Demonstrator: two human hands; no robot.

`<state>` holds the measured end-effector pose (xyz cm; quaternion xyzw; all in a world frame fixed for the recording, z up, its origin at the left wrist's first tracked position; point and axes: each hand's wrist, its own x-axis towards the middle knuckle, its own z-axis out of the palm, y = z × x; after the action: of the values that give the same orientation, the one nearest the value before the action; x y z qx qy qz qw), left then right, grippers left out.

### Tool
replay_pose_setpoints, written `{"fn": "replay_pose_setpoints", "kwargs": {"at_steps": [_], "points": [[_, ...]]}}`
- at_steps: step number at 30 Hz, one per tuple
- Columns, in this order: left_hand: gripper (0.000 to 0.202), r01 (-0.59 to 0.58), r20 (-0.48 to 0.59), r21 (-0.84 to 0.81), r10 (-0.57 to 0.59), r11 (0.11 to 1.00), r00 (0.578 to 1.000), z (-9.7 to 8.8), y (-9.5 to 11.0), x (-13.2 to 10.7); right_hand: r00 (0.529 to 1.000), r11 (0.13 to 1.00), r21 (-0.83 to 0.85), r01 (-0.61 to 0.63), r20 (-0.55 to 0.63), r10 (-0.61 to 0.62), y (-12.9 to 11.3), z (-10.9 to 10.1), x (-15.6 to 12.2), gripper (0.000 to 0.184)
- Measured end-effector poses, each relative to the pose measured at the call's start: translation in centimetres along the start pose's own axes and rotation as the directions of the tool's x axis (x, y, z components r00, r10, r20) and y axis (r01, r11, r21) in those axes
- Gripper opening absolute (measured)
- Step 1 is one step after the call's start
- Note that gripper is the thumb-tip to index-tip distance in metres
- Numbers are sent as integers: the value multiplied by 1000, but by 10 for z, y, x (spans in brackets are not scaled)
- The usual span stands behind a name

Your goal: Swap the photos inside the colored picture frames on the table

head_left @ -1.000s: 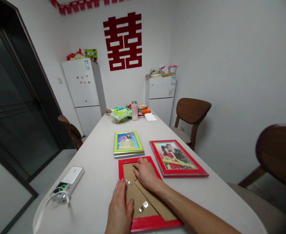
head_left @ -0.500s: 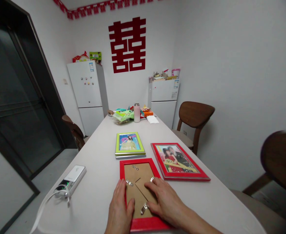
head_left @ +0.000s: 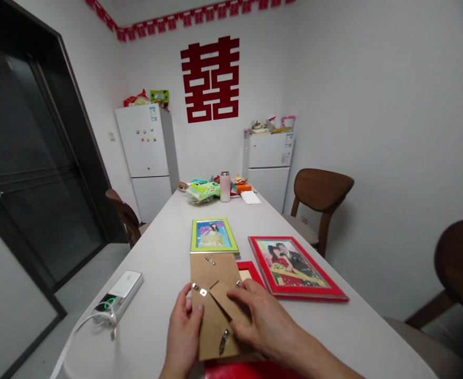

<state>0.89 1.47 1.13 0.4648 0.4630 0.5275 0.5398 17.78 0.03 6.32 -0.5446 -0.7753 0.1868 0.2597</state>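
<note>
Both my hands hold a brown picture-frame backing board (head_left: 211, 339) with small metal clips and a slanted flap. My left hand (head_left: 183, 330) grips its left edge, thumb on top. With thumb and fingers, my right hand (head_left: 261, 316) pinches the flap, which is slightly raised. Beneath the board, and partly hidden by it, lies a red frame (head_left: 251, 271). A green picture frame (head_left: 214, 236) with a photo is just beyond the board. To the right, a larger red picture frame (head_left: 298, 267) lies face up with a photo of two people.
On the white table (head_left: 160, 242), a power bank (head_left: 119, 296) with a white cable sits at the left. A pink bottle (head_left: 224, 187) and green packets (head_left: 203, 192) stand at the far end. Wooden chairs (head_left: 323, 188) flank the table.
The backing board has come up out of the red frame and shifted left and toward the green frame. Both hands moved with it, and my right hand now has hold of the flap.
</note>
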Motion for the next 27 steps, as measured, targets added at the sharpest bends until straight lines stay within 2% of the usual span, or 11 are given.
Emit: {"fn": "replay_pose_setpoints", "kwargs": {"at_steps": [2, 4, 7, 9, 12, 17, 19, 22, 23, 24, 27], "points": [[53, 84, -44, -81, -88, 993, 995, -17, 6, 3, 1000, 998, 64, 27, 2, -27, 1, 2, 0, 35], [45, 128, -110, -93, -137, 988, 984, -39, 13, 6, 999, 999, 48, -13, -29, 14, 12, 2, 0, 35], [39, 161, -217, -24, -162, 987, 963, -73, 17, 12, 982, 979, -101, -175, -90, 166, 40, 2, -2, 37], [37, 173, -245, 111, -142, 979, 959, -92, 15, 16, 960, 940, -199, -277, -107, 260, 57, 3, -5, 40], [35, 158, -215, 317, -92, 935, 972, -108, 6, 22, 938, 900, -265, -346, -92, 334, 71, 8, -10, 47], [44, 115, -237, 518, 13, 847, 971, -119, -2, 26, 942, 911, -238, -337, -97, 322, 78, 15, -9, 47], [48, 88, -254, 604, 87, 792, 963, -120, -2, 26, 937, 924, -171, -342, -132, 322, 80, 13, -7, 48], [48, -12, -185, 818, 283, 575, 941, -109, 1, 22, 916, 923, 131, -363, -129, 379, 77, 7, -7, 56], [47, -51, -137, 858, 324, 510, 936, -99, 2, 19, 909, 885, 283, -370, -85, 407, 74, 4, -7, 60], [46, -91, -91, 869, 337, 486, 937, -87, 2, 15, 902, 817, 435, -379, -23, 431, 70, 0, -8, 63], [46, -209, 24, 759, 294, 616, 955, -34, 2, -3, 883, 538, 745, -394, 145, 447, 52, -11, -11, 70]]}}
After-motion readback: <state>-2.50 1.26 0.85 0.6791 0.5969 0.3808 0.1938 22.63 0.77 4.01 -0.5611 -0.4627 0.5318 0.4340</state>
